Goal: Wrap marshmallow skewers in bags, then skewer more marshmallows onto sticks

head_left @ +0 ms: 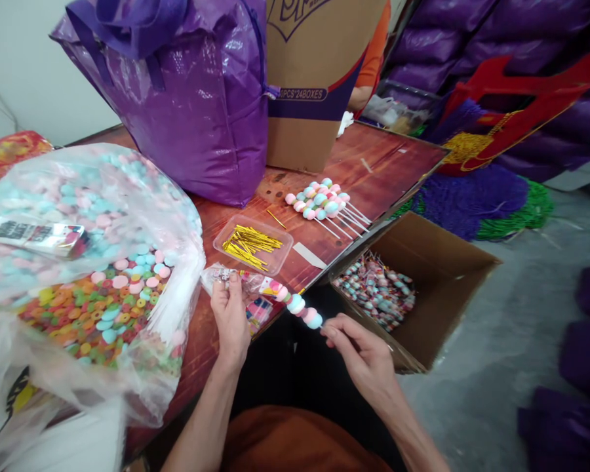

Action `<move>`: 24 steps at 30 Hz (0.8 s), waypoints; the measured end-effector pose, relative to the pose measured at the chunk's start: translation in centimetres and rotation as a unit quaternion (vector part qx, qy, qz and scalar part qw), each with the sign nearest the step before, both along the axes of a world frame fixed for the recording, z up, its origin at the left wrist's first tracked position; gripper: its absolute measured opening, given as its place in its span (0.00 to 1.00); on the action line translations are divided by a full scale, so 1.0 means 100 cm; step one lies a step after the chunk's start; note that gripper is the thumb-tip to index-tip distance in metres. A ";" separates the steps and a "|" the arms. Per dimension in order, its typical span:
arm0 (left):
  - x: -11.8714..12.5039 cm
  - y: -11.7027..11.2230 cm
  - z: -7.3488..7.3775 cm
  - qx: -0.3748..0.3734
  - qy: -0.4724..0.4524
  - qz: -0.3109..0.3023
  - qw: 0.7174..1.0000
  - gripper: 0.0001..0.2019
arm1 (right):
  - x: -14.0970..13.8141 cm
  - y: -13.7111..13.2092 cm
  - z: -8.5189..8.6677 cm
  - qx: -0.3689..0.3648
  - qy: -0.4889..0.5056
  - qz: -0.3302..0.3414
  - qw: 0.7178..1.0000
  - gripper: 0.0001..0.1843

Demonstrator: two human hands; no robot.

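Observation:
My right hand (358, 351) pinches the stick end of a candy skewer (297, 303) threaded with pink, pale blue and white pieces. Between the thumb and fingers of my left hand (230, 314) is a clear printed plastic bag (248, 282). The far tip of the skewer lies at or inside the bag's mouth; I cannot tell how deep. Just beyond the bag, a clear plastic tray (278, 262) holds gold twist ties (252, 245). Several finished-looking candy skewers (324, 199) lie in a pile farther back on the table.
A large clear sack (177, 216) of loose candies covers the table's left side. Behind stand a purple bag (201, 118) and a tall cardboard box (299, 137), with another person's arm (361, 97) beyond. At the right, an open carton (452, 275) holds many skewers.

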State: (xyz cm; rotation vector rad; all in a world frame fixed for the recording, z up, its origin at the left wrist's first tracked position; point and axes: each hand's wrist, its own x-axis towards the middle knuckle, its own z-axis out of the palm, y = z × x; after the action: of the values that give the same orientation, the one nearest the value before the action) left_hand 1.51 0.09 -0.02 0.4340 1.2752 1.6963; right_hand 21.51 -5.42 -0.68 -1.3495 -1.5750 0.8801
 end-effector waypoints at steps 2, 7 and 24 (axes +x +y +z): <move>0.002 -0.001 0.003 -0.005 -0.002 -0.009 1.000 0.17 | -0.002 0.000 0.000 0.027 -0.014 0.007 0.999 0.14; 0.003 -0.004 0.008 -0.006 -0.005 -0.050 0.999 0.18 | -0.008 -0.002 0.002 0.104 -0.057 -0.018 0.993 0.09; 0.014 -0.006 0.012 0.024 -0.099 -0.132 0.986 0.20 | -0.023 -0.011 0.003 0.097 -0.038 -0.052 0.993 0.10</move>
State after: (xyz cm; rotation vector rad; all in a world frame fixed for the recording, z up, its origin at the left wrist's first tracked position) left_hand 2.92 -0.52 1.13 0.4306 0.9885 1.5065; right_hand 19.23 -6.53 -0.34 -1.3245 -1.5889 0.6015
